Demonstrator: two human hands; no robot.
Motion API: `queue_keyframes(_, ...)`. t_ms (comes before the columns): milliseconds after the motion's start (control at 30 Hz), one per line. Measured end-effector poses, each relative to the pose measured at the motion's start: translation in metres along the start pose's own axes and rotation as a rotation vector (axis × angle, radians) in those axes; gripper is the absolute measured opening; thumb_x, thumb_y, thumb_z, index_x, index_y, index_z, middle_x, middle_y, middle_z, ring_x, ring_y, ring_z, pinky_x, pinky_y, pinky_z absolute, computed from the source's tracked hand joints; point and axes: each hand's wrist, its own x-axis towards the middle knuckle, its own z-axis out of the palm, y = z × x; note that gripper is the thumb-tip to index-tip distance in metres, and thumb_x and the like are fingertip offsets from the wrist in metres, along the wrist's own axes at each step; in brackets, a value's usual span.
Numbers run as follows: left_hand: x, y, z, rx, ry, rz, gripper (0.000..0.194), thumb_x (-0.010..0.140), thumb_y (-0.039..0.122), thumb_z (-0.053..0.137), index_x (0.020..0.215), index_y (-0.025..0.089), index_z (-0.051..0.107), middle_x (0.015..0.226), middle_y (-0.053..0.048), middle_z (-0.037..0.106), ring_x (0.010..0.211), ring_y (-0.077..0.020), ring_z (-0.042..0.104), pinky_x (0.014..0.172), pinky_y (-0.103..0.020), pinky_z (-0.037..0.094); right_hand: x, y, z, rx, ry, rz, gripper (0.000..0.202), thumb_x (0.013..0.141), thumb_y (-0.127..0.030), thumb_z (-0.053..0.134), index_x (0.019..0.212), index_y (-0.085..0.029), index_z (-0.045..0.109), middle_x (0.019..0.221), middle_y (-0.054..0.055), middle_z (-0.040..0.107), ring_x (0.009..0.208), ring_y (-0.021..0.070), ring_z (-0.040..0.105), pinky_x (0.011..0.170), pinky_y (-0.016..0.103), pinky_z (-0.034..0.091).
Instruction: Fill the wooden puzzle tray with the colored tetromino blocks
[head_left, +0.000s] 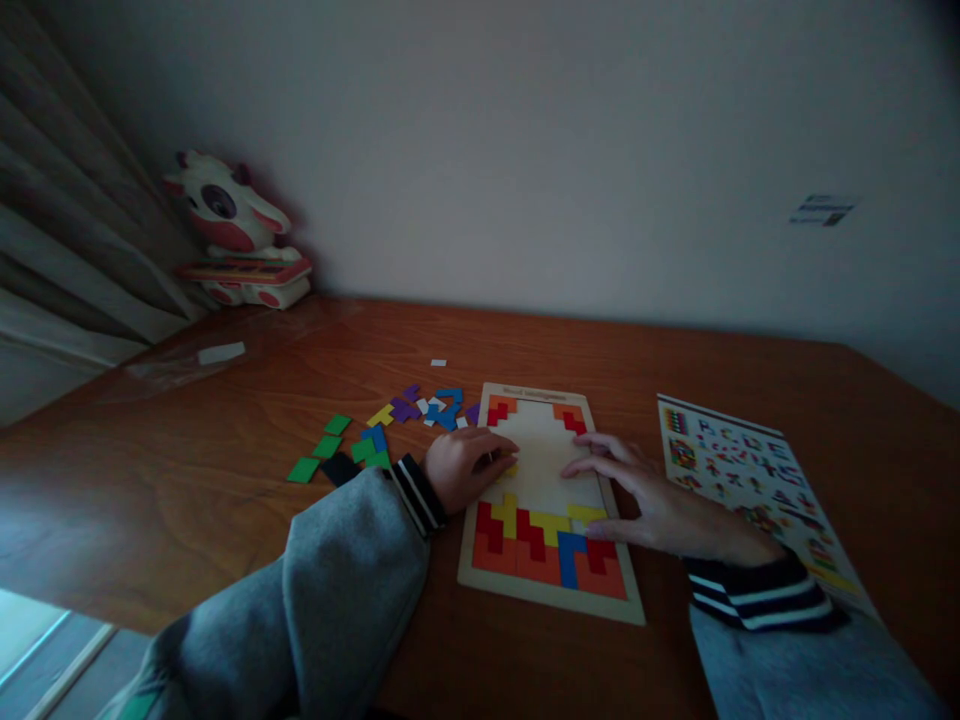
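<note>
A wooden puzzle board (pixel 551 602) lies on the table in front of me. Red, orange, yellow and blue block pieces fill its near end, and red and orange ones sit in its two far corners. My left hand (pixel 466 466) is over the board's left edge, fingers pinched together on a yellow puzzle piece (pixel 512 469) that is mostly hidden beneath them. On the right side of the board, my right hand (pixel 634 492) rests with its fingers spread, the thumb close to the yellow and red pieces at the near end.
Loose green pieces (pixel 328 446), purple pieces (pixel 405 409) and blue pieces (pixel 448 412) are scattered left of the board. A printed pattern sheet (pixel 757 470) lies to the right. A cow-shaped toy keyboard (pixel 244 268) stands at the back left, near a curtain (pixel 82 220).
</note>
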Motion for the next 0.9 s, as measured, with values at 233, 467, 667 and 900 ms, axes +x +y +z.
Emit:
queue_keyframes(233, 0.0, -0.001, 0.0, -0.003, 0.016, 0.008, 0.025, 0.095, 0.034, 0.054, 0.102, 0.018, 0.071, 0.086, -0.006, 0.071, 0.074, -0.0148, 0.064, 0.07, -0.025, 0.051, 0.003, -0.005, -0.002, 0.074, 0.07, 0.011, 0.042, 0.086, -0.06, 0.059, 0.118, -0.034, 0.065, 0.145, 0.006, 0.041, 0.139, 0.0322, 0.035, 0.115, 0.055, 0.029)
queue_keyframes(467, -0.001, -0.001, 0.001, -0.006, 0.017, 0.012, 0.023, 0.094, 0.033, 0.056, 0.102, 0.017, 0.071, 0.084, -0.006, 0.071, 0.072, -0.0143, 0.063, 0.069, -0.025, 0.051, 0.008, -0.002, 0.005, 0.003, 0.128, 0.019, 0.042, 0.083, -0.061, 0.063, 0.117, -0.035, 0.065, 0.141, 0.007, 0.044, 0.135, 0.0339, 0.039, 0.11, 0.058, 0.032)
queue_keyframes(667, 0.0, -0.001, 0.002, 0.002, 0.023, 0.019, 0.02, 0.093, 0.031, 0.058, 0.101, 0.018, 0.071, 0.085, -0.005, 0.071, 0.073, -0.0149, 0.064, 0.069, -0.025, 0.051, 0.009, -0.009, 0.008, -0.061, 0.167, 0.037, 0.048, 0.079, -0.065, 0.065, 0.117, -0.035, 0.064, 0.139, 0.008, 0.044, 0.134, 0.0352, 0.038, 0.107, 0.059, 0.032)
queue_keyframes(900, 0.001, 0.004, -0.003, 0.021, -0.002, 0.003, 0.022, 0.095, 0.032, 0.055, 0.102, 0.017, 0.071, 0.084, -0.006, 0.071, 0.074, -0.0147, 0.064, 0.069, -0.025, 0.051, 0.011, -0.015, 0.009, -0.053, 0.212, 0.047, 0.046, 0.079, -0.063, 0.065, 0.113, -0.032, 0.065, 0.135, 0.008, 0.047, 0.129, 0.0349, 0.041, 0.105, 0.058, 0.034)
